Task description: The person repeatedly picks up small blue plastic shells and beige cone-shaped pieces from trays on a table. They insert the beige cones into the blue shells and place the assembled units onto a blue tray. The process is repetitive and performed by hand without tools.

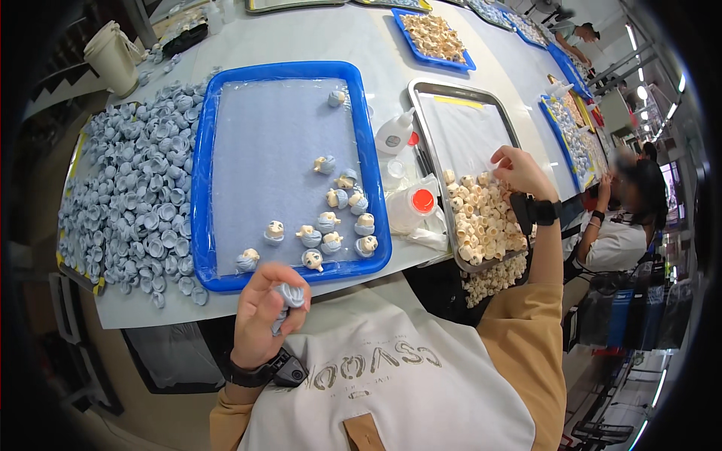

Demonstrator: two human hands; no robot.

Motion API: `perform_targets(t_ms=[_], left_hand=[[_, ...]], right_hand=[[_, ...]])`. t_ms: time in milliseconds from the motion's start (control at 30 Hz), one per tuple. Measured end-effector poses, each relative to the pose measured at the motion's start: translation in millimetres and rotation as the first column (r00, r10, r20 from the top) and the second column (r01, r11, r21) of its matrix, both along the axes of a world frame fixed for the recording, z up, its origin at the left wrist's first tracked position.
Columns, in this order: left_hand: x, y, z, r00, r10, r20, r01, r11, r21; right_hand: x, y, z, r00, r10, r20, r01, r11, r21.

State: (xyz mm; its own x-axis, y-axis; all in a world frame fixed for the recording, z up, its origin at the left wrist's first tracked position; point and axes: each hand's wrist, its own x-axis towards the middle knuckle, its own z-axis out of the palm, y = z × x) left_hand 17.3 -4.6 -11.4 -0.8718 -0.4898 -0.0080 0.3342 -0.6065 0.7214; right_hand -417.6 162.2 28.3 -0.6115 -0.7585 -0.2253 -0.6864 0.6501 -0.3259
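My left hand [261,312], near the table's front edge, is closed around a blue-grey moulded doll hair piece [290,295]. Over the metal tray [418,113] at the right, my right hand [524,174] has its fingers curled together; whatever they pinch, if anything, is too hidden to name. Under and beside that hand lie many cream hollow doll face pieces [475,219]. Between my hands stands a blue tray [201,173] lined with a clear sheet. Several small doll heads with blue-grey hair [329,222] sit mostly in its right and near parts.
A large heap of blue-grey hair pieces [147,203] covers the left. Between the trays stand a white squeeze bottle [394,133] and a tub with a red lid [412,204]. Farther back is a blue tray of cream pieces [435,37]. A co-worker [620,218] sits at the right.
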Motion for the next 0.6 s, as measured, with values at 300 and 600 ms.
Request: perform_targets(t_ms=[300, 600], left_hand=[[-5.7, -0.1, 17.9, 0.905, -0.364, 0.222, 0.377, 0.926, -0.020], [-2.6, 4.3, 16.2, 0.945, -0.205, 0.254, 0.247, 0.957, -0.149]], right_hand=[[178.9, -21.5, 61.6, 0.903, 0.429, 0.035, -0.253, 0.595, -0.763], [257.7, -65.6, 16.1, 0.731, 0.681, 0.049, -0.309, 0.395, -0.865]])
